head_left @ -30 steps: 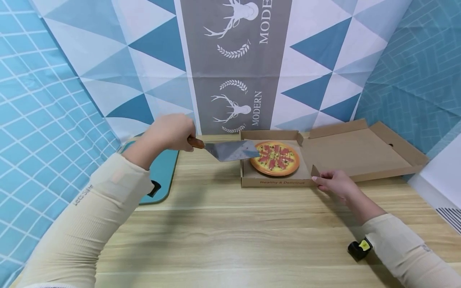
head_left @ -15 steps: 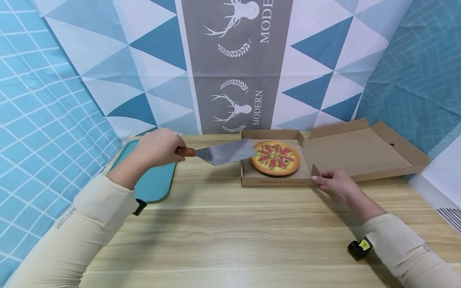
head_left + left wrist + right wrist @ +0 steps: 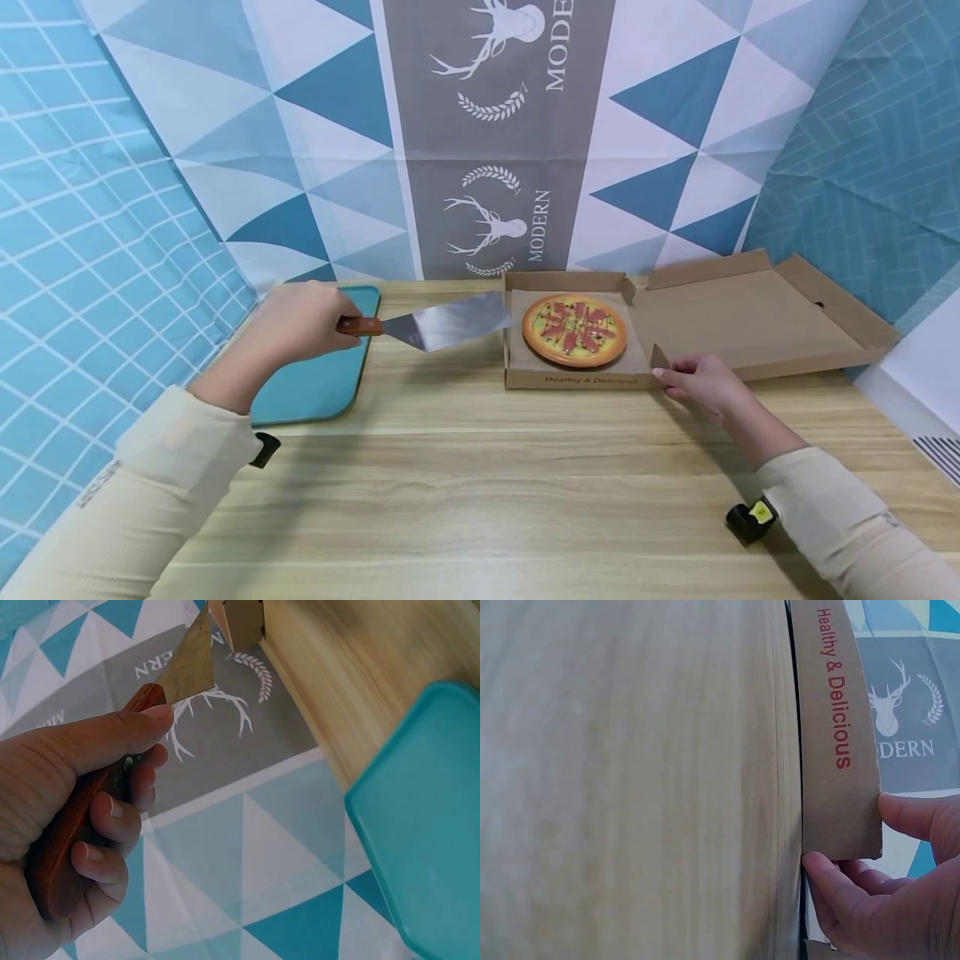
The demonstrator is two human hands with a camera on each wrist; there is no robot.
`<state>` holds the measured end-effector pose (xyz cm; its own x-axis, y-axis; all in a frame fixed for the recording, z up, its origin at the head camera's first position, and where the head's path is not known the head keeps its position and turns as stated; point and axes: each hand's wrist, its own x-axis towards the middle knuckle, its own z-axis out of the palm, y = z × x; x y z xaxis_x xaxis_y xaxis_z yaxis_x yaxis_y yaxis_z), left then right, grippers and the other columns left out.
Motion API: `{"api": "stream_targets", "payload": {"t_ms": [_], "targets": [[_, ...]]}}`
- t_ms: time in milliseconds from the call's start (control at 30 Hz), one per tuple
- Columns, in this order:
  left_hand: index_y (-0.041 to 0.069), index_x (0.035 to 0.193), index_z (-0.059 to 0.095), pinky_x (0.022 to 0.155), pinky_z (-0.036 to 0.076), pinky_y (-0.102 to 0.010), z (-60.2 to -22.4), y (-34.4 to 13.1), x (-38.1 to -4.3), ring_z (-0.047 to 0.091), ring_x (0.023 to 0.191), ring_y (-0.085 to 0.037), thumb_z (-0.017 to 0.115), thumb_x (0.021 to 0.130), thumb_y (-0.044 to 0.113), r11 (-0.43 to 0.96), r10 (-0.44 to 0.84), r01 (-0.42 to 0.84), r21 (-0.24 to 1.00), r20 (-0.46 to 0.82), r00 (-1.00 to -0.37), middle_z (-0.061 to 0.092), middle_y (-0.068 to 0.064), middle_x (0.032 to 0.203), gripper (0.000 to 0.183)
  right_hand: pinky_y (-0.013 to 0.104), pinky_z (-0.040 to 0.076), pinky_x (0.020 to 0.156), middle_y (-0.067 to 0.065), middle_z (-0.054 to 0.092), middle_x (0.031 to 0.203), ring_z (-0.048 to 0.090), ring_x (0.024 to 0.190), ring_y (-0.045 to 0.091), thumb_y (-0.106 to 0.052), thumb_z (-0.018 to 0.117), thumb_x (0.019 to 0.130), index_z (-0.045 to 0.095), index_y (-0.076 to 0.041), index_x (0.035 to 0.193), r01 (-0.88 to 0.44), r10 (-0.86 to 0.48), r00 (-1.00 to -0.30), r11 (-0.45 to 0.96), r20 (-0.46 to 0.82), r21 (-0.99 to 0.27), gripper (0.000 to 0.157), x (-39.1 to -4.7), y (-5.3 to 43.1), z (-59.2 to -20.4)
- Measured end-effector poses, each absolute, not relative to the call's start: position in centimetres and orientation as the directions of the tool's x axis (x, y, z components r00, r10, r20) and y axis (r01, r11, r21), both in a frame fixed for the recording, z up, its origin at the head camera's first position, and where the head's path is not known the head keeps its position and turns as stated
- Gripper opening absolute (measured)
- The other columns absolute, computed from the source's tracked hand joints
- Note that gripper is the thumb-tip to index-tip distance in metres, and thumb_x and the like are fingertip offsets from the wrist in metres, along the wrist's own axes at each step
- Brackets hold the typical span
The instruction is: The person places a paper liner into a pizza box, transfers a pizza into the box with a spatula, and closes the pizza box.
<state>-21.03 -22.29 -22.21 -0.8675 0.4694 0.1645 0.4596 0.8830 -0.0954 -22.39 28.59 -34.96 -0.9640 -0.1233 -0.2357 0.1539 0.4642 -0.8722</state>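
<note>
My left hand grips the wooden handle of a metal spatula. The bare blade points right, over the table, its tip near the left wall of an open cardboard pizza box. Inside that box lies a round pizza with pink strips on top. My right hand holds the box at its front right corner. In the right wrist view the thumb rests on the upper edge and a fingertip touches the lower corner, beside the red lettering. A teal tray lies beneath and beside the left hand.
The box lid is folded back to the right, against the blue tiled sheet. A patterned cloth hangs behind the wooden table. Black wrist cameras show at both cuffs, the right one low over the table.
My left hand has moved left and somewhat lower with the spatula, drawing the blade from above the pizza to left of it. The right hand stays at the box corner.
</note>
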Motion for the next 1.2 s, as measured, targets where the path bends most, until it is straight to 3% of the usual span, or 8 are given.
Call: {"api": "stream_targets", "payload": {"t_ms": [233, 567, 933, 1200], "targets": [[0.02, 0.061, 0.06, 0.051, 0.03, -0.03, -22.7, -23.7, -20.8, 0.037, 0.053, -0.012, 0.081, 0.077, 0.018, 0.886, 0.464, 0.455, -0.091, 0.181, -0.867, 0.041, 0.008, 0.055, 0.027, 0.051, 0.033, 0.106, 0.047, 0.021, 0.142, 0.048, 0.124, 0.046, -0.022, 0.052, 0.102, 0.013, 0.027, 0.14, 0.154, -0.124, -0.964, 0.458, -0.235, -0.876, 0.073, -22.4, 28.7, -35.0], [0.019, 0.069, 0.067, 0.05, 0.033, -0.032, -23.5, -25.8, -20.6, 0.044, 0.054, -0.015, 0.081, 0.079, 0.019, 0.932, 0.363, 0.363, -0.014, 0.099, -0.927, 0.053, 0.007, 0.058, 0.017, 0.043, 0.041, 0.101, 0.046, 0.024, 0.141, 0.053, 0.12, 0.039, -0.022, 0.053, 0.101, 0.016, 0.027, 0.139, 0.14, -0.122, -0.967, 0.473, -0.222, -0.87, 0.072, -22.5, 28.6, -35.0], [0.015, 0.065, 0.059, 0.052, 0.033, -0.032, -24.8, -29.2, -21.0, 0.042, 0.054, -0.015, 0.08, 0.08, 0.018, 0.947, 0.321, 0.321, -0.02, 0.117, -0.94, 0.05, 0.004, 0.058, 0.026, 0.048, 0.036, 0.105, 0.045, 0.023, 0.143, 0.05, 0.123, 0.042, -0.023, 0.053, 0.102, 0.015, 0.026, 0.14, 0.15, -0.119, -0.965, 0.475, -0.233, -0.867, 0.073, -22.6, 28.6, -35.0], [0.012, 0.07, 0.065, 0.051, 0.034, -0.033, -25.4, -31.7, -21.1, 0.044, 0.056, -0.017, 0.078, 0.081, 0.02, 0.967, 0.254, 0.255, 0.001, 0.068, -0.965, 0.052, 0.003, 0.059, 0.02, 0.05, 0.035, 0.105, 0.046, 0.025, 0.141, 0.057, 0.116, 0.036, -0.022, 0.054, 0.101, 0.017, 0.027, 0.139, 0.146, -0.12, -0.966, 0.477, -0.229, -0.867, 0.072, -22.5, 28.6, -35.0]]}}
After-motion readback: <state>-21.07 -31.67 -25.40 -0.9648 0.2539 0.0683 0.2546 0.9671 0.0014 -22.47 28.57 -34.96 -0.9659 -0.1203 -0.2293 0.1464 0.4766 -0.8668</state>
